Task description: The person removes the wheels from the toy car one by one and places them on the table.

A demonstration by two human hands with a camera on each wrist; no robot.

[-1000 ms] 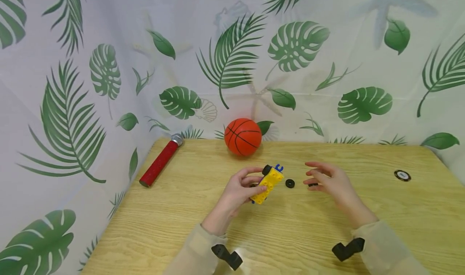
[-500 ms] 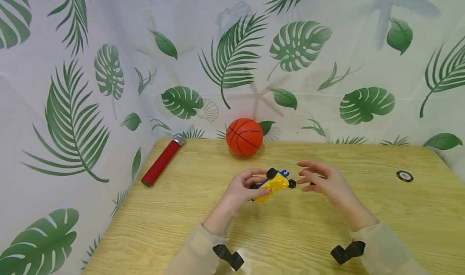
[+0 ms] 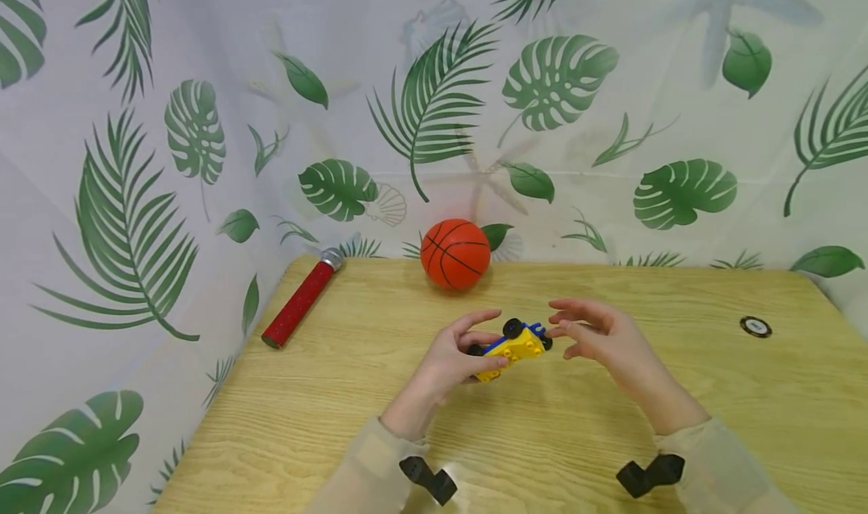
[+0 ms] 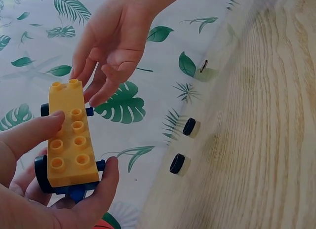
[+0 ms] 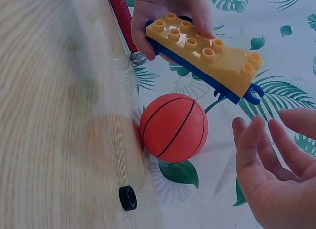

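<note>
A yellow and blue building-block toy car (image 3: pixel 521 347) is gripped in my left hand (image 3: pixel 444 359), thumb across its studded yellow top. Black wheels (image 4: pixel 41 173) sit on one side of the car; on the other side, bare blue axle stubs (image 4: pixel 100 165) stick out. At its far end is a blue hook (image 5: pixel 254 93). Loosely bent and holding nothing, my right hand (image 3: pixel 610 337) hovers close to that hook, with a small gap visible in the right wrist view. Two loose black wheels (image 4: pixel 189 127) lie on the table in the left wrist view.
An orange toy basketball (image 3: pixel 455 254) stands at the table's back edge. Towards the back left lies a red microphone (image 3: pixel 301 301) with a silver head. A black and white round chip (image 3: pixel 756 327) is at the right. Leaf-printed cloth (image 3: pixel 475 84) hangs behind the wooden table (image 3: pixel 325 408).
The toy car has turned to a flatter angle and its hook end has shifted right. My right hand has come slightly left, closer to the car.
</note>
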